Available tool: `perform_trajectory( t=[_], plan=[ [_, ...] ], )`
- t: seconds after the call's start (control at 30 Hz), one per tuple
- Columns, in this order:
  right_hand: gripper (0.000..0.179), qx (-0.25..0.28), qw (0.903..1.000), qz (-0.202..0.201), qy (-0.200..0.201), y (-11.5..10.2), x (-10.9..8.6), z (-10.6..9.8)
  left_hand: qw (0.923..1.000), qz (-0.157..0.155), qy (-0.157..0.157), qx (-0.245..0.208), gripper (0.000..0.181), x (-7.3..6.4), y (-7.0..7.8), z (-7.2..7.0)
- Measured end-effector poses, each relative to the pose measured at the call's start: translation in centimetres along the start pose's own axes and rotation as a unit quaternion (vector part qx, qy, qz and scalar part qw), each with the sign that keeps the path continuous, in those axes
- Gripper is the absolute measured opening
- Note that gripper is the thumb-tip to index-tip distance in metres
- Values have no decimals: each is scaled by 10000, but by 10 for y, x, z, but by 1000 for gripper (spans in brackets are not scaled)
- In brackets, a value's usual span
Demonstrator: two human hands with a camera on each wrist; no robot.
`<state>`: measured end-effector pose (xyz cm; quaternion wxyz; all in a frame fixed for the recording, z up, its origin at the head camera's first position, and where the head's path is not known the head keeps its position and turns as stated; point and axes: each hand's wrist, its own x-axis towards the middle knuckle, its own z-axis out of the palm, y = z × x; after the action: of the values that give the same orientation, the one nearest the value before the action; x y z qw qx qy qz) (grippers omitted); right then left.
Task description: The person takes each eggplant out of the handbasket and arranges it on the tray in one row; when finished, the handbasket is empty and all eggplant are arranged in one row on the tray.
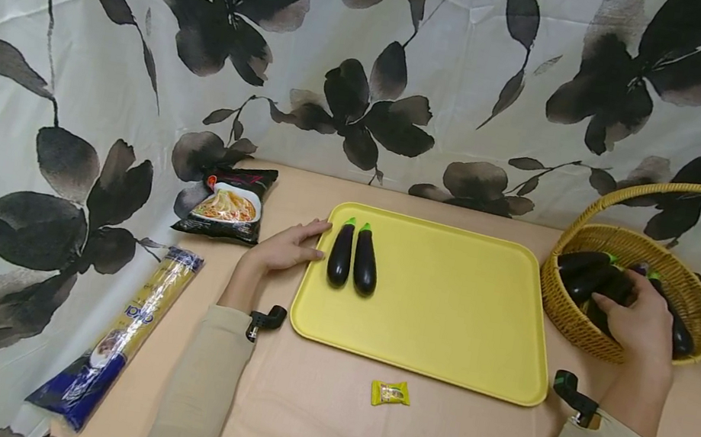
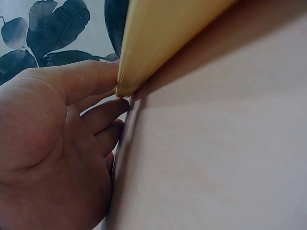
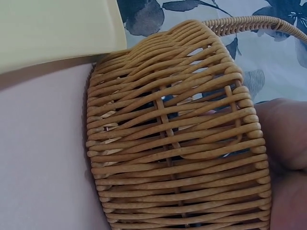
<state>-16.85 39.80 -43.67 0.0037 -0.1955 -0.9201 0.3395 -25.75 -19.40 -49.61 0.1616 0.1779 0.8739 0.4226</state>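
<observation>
Two dark eggplants, a left one [image 1: 341,254] and a right one [image 1: 366,261], lie side by side on the left part of a yellow tray [image 1: 439,311]. My left hand [image 1: 285,246] rests at the tray's left edge, its fingers loosely extended; in the left wrist view the fingertips touch the tray's rim. My right hand [image 1: 643,318] reaches into a wicker basket [image 1: 572,325] and holds an eggplant [image 1: 617,286] between thumb and fingers. More eggplants [image 1: 580,276] lie around it in the basket. The basket's woven side hides most of that hand in the right wrist view.
A black noodle packet [image 1: 227,206] lies left of the tray, with a long blue and yellow pasta packet [image 1: 117,342] at the table's left edge. A small yellow wrapped packet [image 1: 391,394] lies in front of the tray. The basket's tall handle [image 1: 690,188] arches over its opening.
</observation>
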Motion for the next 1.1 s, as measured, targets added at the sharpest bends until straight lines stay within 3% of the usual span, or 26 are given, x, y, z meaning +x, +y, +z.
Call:
perform_trajectory(
  t=[0.7, 1.1],
  plan=[
    [87, 189, 9998, 1, -99, -1, 2, -1, 9999, -55, 33, -145, 68, 1, 0, 1],
    [89, 643, 9979, 19, -91, 4, 5, -1, 9999, -57, 59, -91, 68, 0, 3, 1]
  ],
)
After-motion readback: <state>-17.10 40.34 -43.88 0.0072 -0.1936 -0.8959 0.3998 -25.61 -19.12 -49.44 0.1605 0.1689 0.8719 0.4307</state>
